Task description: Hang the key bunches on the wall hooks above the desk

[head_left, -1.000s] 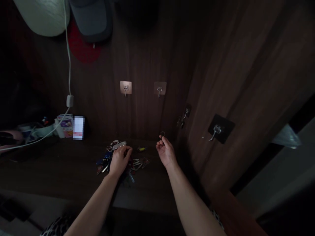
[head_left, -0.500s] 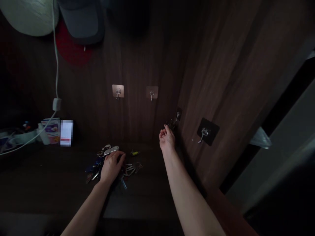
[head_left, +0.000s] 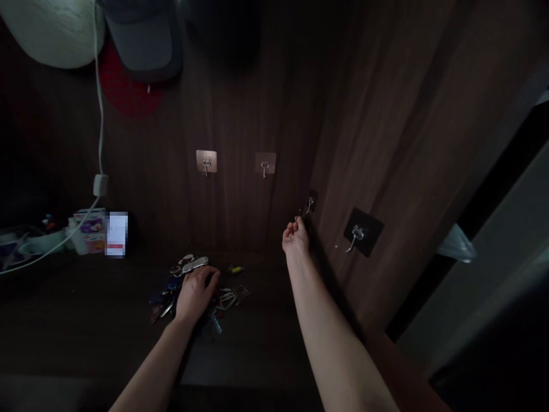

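My left hand (head_left: 197, 294) lies palm down on a dark wooden surface, over a loose pile of keys (head_left: 229, 297). Its thumb stands apart from the fingers, whose tips are partly hidden. Against this hand are a silver multi-tool-like piece (head_left: 194, 264) and blue tags or key covers (head_left: 165, 293). A small yellow item (head_left: 235, 269) sits just beyond the thumb. My right hand (head_left: 297, 236) is raised in the corner, fingers curled and pinched, just below a small metal wall hook (head_left: 310, 203). Whatever the pinch holds is too dark and small to make out.
Two hooks on square plates, a left one (head_left: 206, 162) and a right one (head_left: 265, 164), are on the back wall. A larger black-plated hook (head_left: 359, 233) is on the side wall. Caps (head_left: 143, 48) hang above. Boxes (head_left: 91, 229) and a white cable (head_left: 100, 137) are at left.
My right hand has moved slightly right, closer under the corner hook. Dark bits seen above its fingers earlier are now mostly hidden. My left hand stays on the keys.
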Demonstrator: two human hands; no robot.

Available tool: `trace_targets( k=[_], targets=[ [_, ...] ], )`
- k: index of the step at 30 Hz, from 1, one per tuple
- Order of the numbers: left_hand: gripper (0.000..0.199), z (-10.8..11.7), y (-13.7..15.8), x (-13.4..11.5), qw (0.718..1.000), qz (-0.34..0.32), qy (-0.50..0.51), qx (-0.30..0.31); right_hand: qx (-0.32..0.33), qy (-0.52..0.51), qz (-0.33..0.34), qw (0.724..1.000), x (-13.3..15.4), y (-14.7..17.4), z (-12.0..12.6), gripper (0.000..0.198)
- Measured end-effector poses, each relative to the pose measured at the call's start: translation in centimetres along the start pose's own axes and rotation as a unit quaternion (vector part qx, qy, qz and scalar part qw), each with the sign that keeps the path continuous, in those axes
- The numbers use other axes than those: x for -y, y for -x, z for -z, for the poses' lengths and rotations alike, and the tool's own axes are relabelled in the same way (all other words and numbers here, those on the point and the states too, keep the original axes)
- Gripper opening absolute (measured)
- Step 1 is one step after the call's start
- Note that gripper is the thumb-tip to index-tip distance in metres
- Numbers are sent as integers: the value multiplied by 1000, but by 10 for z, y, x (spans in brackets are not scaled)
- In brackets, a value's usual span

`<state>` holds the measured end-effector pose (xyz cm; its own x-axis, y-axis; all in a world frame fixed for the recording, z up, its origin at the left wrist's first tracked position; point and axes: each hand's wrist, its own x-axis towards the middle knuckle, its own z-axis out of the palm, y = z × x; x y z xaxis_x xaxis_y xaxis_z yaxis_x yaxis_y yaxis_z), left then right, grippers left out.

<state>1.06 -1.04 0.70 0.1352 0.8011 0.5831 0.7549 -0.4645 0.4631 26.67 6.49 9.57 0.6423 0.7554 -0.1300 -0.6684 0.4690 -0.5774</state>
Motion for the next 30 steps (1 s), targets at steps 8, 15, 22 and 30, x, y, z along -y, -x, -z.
trace_targets(
  k=[8, 15, 22, 30],
  targets=[
    [26, 1, 0, -2, 1000, 2, -5, -2, -13, 5, 19, 1000, -9, 6, 17, 18],
    [25, 1, 0, -1, 1000, 5, 5, -9, -11, 19, 31, 999, -19, 21, 41, 19],
    [25, 1, -1, 1, 1000, 7, 9, -6, 16, 90, 24, 996, -41, 39, 72, 18],
    [22, 3, 0, 5, 998, 46, -31, -29, 90, 219, 10, 972, -64, 56, 80, 18]
  ],
)
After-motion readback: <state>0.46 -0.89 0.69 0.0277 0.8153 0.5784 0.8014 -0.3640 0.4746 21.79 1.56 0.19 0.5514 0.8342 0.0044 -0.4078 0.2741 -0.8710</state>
